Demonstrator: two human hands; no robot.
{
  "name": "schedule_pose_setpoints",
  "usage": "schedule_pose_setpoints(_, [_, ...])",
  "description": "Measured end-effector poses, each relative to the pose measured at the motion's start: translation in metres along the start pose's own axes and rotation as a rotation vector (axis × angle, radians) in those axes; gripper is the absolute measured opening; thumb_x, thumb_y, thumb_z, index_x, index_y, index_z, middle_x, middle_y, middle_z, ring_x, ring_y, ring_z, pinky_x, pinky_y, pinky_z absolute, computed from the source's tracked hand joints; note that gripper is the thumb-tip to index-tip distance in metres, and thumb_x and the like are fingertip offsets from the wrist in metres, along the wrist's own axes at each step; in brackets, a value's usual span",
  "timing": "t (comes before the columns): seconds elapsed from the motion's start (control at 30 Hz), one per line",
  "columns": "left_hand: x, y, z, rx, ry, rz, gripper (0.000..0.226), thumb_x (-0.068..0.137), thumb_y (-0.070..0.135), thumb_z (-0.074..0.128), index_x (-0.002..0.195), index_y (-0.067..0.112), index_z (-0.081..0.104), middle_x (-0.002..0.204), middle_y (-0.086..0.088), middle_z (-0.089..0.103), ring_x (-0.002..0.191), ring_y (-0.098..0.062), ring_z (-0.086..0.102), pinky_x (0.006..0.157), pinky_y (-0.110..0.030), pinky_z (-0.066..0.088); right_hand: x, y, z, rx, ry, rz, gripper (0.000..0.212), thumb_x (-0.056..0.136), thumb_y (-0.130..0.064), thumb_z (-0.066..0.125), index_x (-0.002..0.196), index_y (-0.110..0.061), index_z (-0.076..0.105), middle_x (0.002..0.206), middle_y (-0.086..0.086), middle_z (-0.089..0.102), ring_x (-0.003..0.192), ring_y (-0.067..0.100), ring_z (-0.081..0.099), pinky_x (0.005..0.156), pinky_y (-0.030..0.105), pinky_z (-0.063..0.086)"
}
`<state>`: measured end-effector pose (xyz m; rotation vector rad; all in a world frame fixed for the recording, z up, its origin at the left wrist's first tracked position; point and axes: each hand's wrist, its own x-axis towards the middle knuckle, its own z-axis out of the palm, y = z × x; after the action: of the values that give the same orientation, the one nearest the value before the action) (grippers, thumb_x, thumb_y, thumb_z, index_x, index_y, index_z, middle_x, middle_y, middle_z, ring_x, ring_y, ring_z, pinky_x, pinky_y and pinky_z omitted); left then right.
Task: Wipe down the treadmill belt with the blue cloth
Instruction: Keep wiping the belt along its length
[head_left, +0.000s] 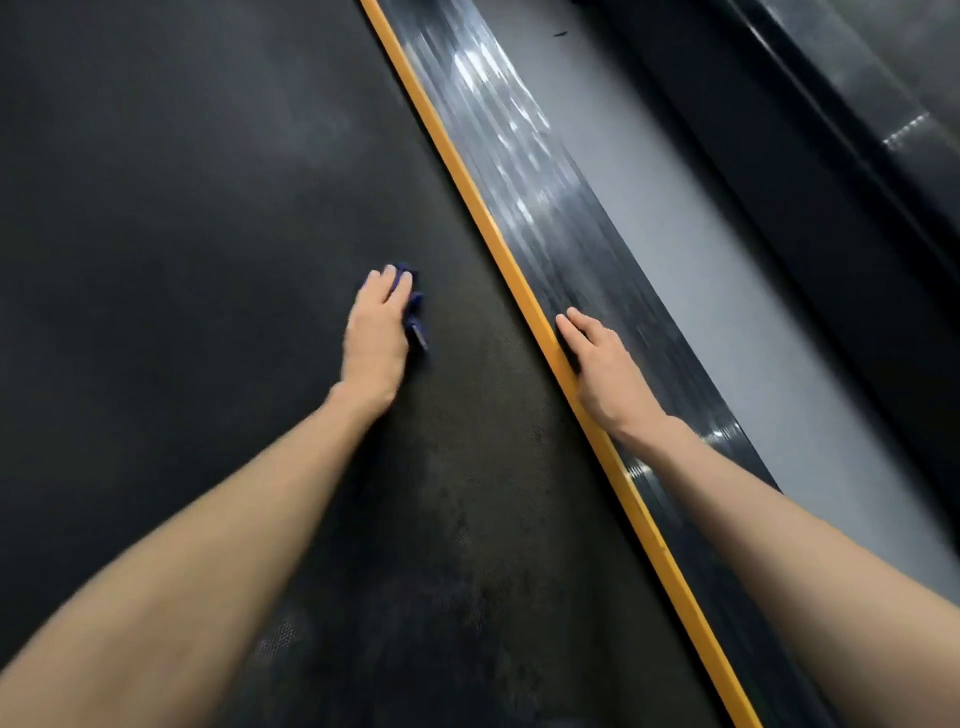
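So the left hand (375, 338) is flat on the blue cloth (417, 317), just left of the middle of the frame. Its fingers (387, 283) are straight and only slightly apart, pressing down rather than gripping. Most of the cloth is hidden under the palm, with a bit poking out past the fingertips and along the hand's right edge. It sits on the dark textured treadmill belt (182, 234), near the yellow strip (467, 192). The right hand (605, 374) rests on the glossy black side rail (519, 156) right of center, fingers straight and together, its inner edge touching the yellow strip. It holds nothing. Grey floor (701, 234) shows further right.
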<state>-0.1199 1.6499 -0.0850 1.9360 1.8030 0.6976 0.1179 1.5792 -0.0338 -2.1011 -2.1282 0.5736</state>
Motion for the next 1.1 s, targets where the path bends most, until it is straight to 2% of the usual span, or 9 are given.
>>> schedule_pose_setpoints(0.07, [-0.028,0.031,0.015,-0.040,0.004,0.019,0.039,0.090,-0.004,0.040,0.127,-0.005,0.051,0.136,-0.020,0.046,0.131,-0.024,0.033,0.113,-0.030,0.020,-0.003,-0.001,0.003,0.027,-0.016,0.003,0.059,0.097,-0.008,0.043,0.149,-0.016,0.018,0.157,0.001,0.013,0.144,0.019,0.010,0.117,0.036,0.014])
schedule_pose_setpoints(0.27, [-0.132,0.041,0.030,0.078,-0.477,1.051,0.043,0.098,0.014,0.026,0.130,0.007,0.053,0.137,-0.010,0.051,0.131,-0.023,0.042,0.115,-0.031,0.022,-0.006,-0.003,0.005,0.050,0.006,0.010,0.068,0.091,0.004,0.050,0.149,-0.014,0.018,0.157,0.002,0.011,0.144,0.018,0.008,0.115,0.030,0.010])
schedule_pose_setpoints(0.33, [-0.094,0.016,0.017,0.062,-0.387,0.914,0.040,0.097,0.014,0.033,0.132,0.007,0.052,0.139,-0.012,0.047,0.132,-0.026,0.039,0.115,-0.032,0.021,-0.006,-0.004,0.000,0.071,-0.053,0.016,0.070,0.091,0.004,0.050,0.149,-0.015,0.017,0.157,0.000,0.009,0.144,0.017,0.005,0.116,0.032,0.010])
schedule_pose_setpoints(0.5, [-0.022,-0.048,-0.023,0.059,0.023,0.063,0.043,0.090,-0.004,0.045,0.132,0.002,0.050,0.144,-0.016,0.040,0.136,-0.033,0.033,0.113,-0.023,0.016,-0.006,-0.007,-0.007,0.104,-0.112,0.068,0.070,0.091,0.002,0.049,0.150,-0.018,0.016,0.157,-0.004,0.008,0.144,0.015,0.004,0.118,0.037,0.012])
schedule_pose_setpoints(0.57, [-0.046,-0.021,-0.006,0.064,0.030,0.084,0.041,0.089,0.001,0.040,0.128,-0.002,0.053,0.139,-0.020,0.046,0.130,-0.036,0.040,0.112,-0.022,0.015,-0.005,-0.009,-0.007,0.105,-0.105,0.074,0.069,0.091,0.000,0.050,0.149,-0.018,0.017,0.157,-0.003,0.009,0.144,0.015,0.005,0.118,0.039,0.013])
schedule_pose_setpoints(0.77, [-0.127,0.029,0.019,0.154,-0.300,0.883,0.045,0.092,0.011,0.029,0.129,0.008,0.055,0.136,-0.010,0.052,0.127,-0.026,0.047,0.111,-0.034,0.027,-0.007,-0.013,0.000,0.028,-0.039,0.088,0.075,0.088,0.008,0.050,0.150,-0.016,0.014,0.158,-0.001,0.007,0.144,0.016,0.005,0.116,0.034,0.011])
schedule_pose_setpoints(0.83, [-0.098,0.006,0.003,0.155,-0.200,0.782,0.045,0.091,0.011,0.030,0.128,0.005,0.055,0.135,-0.015,0.051,0.126,-0.032,0.047,0.110,-0.036,0.028,-0.007,-0.016,-0.002,0.033,-0.066,0.095,0.075,0.089,0.008,0.049,0.150,-0.016,0.013,0.158,-0.001,0.005,0.144,0.017,0.004,0.115,0.034,0.009])
schedule_pose_setpoints(1.0, [-0.044,-0.075,-0.047,0.148,0.124,0.003,0.045,0.091,0.002,0.038,0.135,-0.001,0.044,0.147,-0.019,0.034,0.137,-0.036,0.029,0.113,-0.035,0.021,-0.012,-0.015,0.001,0.022,-0.074,0.104,0.071,0.091,0.004,0.049,0.150,-0.015,0.014,0.158,-0.001,0.007,0.145,0.019,0.005,0.115,0.037,0.010])
schedule_pose_setpoints(1.1, [-0.072,-0.029,-0.027,0.120,0.150,-0.020,0.042,0.087,-0.002,0.038,0.127,-0.006,0.050,0.137,-0.028,0.042,0.128,-0.041,0.038,0.107,-0.040,0.030,-0.016,-0.016,0.003,0.000,-0.029,0.119,0.070,0.089,0.003,0.052,0.149,-0.015,0.019,0.157,0.001,0.013,0.143,0.021,0.012,0.115,0.040,0.018])
